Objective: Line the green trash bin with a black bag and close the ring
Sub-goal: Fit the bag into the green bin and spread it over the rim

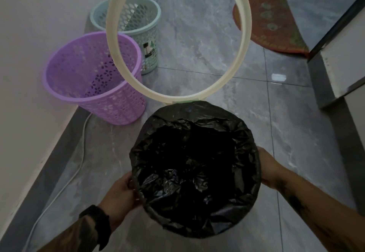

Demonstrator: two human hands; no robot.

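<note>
Both my hands, left hand [120, 190] and right hand [266, 168], grip the bag [194, 165] folded over the bin rim on the floor [207, 44], with the ring [177, 40] hinged upright behind the bin.

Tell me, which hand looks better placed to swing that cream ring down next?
Probably the right hand. It rests on the bag's rim farther up the bin, nearer the upright ring's hinge. The left hand grips the bag lower, toward the person.

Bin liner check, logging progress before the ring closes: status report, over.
Left hand and right hand grip the black bag at the rim. Bag covers the bin. Ring upright, open. Nothing in its way.
</note>
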